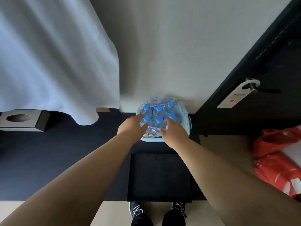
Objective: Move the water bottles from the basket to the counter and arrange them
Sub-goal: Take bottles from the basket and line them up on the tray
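A light blue basket [187, 126] stands on the black counter [65, 152] against the wall. It holds several clear water bottles [159, 111] with blue caps, still wrapped in clear plastic film. My left hand [132, 127] reaches over the basket's near left side, fingers spread, its fingertips touching the front left bottle. My right hand [175, 132] hovers over the near right side, fingers apart, its fingertips at the front middle bottle. Neither hand has closed on a bottle.
A black tray [159, 176] lies on the counter just in front of the basket. A square tissue box [21, 119] sits at the far left under a hanging white cloth [57, 62]. A dark door [260, 79] and a red plastic bag [276, 160] are on the right.
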Demonstrator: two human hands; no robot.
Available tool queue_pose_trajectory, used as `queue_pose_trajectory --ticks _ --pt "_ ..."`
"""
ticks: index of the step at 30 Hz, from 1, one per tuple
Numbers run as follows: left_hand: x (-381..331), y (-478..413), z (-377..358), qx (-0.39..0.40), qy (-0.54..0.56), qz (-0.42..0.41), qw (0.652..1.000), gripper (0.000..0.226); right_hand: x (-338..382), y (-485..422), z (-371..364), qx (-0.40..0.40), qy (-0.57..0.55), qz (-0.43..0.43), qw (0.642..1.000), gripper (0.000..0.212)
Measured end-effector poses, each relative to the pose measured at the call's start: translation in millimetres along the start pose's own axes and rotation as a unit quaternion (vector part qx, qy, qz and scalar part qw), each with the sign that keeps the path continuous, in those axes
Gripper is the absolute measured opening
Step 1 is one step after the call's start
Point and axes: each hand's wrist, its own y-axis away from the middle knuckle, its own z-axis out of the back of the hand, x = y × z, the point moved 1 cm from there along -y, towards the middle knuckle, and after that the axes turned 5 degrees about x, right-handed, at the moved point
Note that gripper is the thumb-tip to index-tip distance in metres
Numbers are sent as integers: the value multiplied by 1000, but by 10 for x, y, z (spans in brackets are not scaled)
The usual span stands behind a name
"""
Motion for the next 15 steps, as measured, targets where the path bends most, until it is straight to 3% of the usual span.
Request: queue_pose_trajectory --ticks 6,10,15 --pt "-38 -522 -259 39 -78 19 996 51 52 -639 -107 3 36 -5 999 40" --pt "-18 -702 -430 11 -89 31 996 47 25 -730 -274 6 42 -7 999 30" --pt "-23 -805 -472 27 -104 23 994 25 -43 -805 -316 7 32 5 999 19"
